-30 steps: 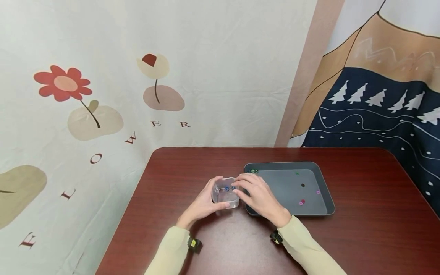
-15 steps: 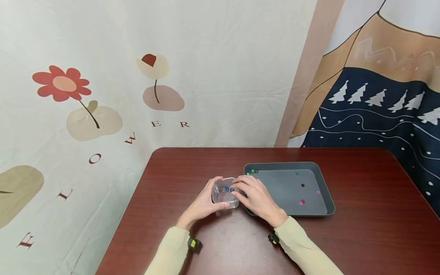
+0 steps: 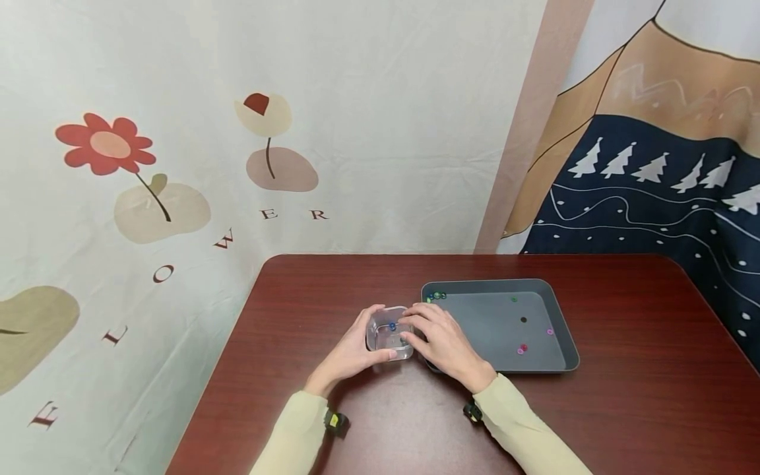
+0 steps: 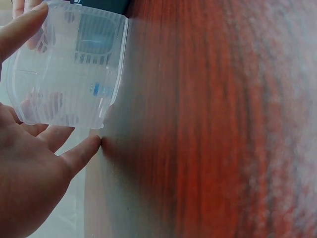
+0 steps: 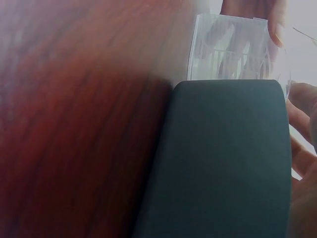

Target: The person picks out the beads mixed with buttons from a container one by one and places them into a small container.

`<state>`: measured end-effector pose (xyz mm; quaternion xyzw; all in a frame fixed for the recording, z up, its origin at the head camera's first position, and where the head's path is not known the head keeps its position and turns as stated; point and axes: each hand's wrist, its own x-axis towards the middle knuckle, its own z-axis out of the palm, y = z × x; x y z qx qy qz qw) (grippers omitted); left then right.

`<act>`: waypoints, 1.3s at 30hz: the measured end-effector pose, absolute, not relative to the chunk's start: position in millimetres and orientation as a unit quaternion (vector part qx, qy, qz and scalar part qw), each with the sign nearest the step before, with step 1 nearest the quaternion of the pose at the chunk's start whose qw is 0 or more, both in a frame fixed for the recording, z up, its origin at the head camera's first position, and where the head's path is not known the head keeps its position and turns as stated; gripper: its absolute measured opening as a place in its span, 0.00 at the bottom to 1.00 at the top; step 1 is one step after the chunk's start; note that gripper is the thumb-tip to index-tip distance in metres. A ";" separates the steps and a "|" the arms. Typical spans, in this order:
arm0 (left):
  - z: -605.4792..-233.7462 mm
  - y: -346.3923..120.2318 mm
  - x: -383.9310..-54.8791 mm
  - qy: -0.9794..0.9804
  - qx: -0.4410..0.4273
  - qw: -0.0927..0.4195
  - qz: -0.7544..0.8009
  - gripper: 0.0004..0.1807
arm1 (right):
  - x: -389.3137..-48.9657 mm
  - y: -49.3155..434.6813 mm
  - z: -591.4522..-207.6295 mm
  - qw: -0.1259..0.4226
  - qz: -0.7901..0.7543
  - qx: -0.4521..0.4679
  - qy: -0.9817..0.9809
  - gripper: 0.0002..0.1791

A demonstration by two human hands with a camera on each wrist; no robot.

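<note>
Hides part of clear plastic container's right rim behind right hand [image 3: 444, 335], thumb and fingers parted; grips clear plastic container [image 3: 381, 340] with left hand [image 3: 349, 351] beside left edge of gray tray [image 3: 489, 326], mouth upward, long axis unclear.

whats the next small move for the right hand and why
I'd probably move the right hand away from the clear box and over the tray: I can't make out anything held in it, a blue bead lies in the box, and green beads lie in the tray's far left corner. The left hand holds the box.
</note>
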<state>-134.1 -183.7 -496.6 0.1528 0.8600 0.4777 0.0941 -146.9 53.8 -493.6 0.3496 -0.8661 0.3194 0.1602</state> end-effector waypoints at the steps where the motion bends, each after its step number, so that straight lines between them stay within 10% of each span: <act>1: -496.6 -183.8 -134.0 0.860 0.154 0.092 0.477 0.52 | -146.6 54.4 -492.9 0.155 0.320 0.347 -0.868 0.13; 22: -497.7 -184.8 -134.4 0.864 0.145 0.087 0.474 0.52 | -167.4 102.8 -436.0 0.173 0.320 0.354 -0.862 0.20; 39: -500.1 -184.8 -134.8 0.862 0.153 0.088 0.474 0.52 | -214.1 125.2 -439.7 0.087 0.242 0.397 -0.881 0.23</act>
